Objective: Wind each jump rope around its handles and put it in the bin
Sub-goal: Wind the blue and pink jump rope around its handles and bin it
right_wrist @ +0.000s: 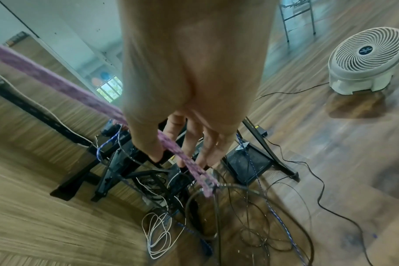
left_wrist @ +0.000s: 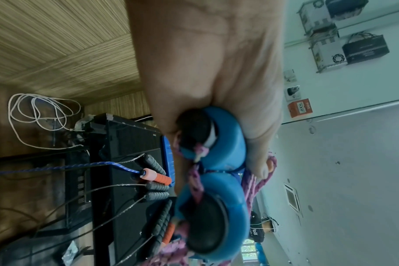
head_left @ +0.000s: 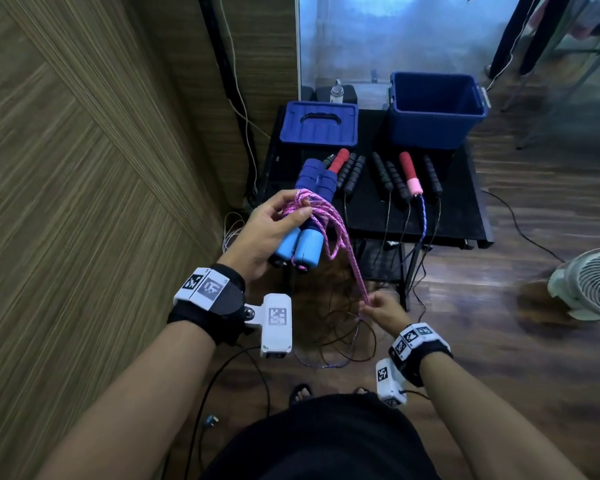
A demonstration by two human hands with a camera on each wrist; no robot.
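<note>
My left hand [head_left: 274,223] grips two blue jump rope handles [head_left: 305,216] held side by side, thumb pressing a few turns of pink rope [head_left: 305,202] wound round them. The handle ends [left_wrist: 219,162] fill the left wrist view. The loose pink rope [head_left: 347,251] runs down to my right hand [head_left: 378,308], which pinches it [right_wrist: 182,158] low in front of the table. Several other jump ropes [head_left: 392,174] with black and red handles lie on the black table [head_left: 465,216], cords hanging over its edge. The open blue bin [head_left: 433,109] stands at the table's back right.
The blue bin lid [head_left: 317,124] lies at the table's back left, a bottle [head_left: 336,91] behind it. Tangled cords [right_wrist: 239,207] cover the wooden floor under the table. A white fan [head_left: 589,284] sits on the floor to the right. A wood-panel wall is on the left.
</note>
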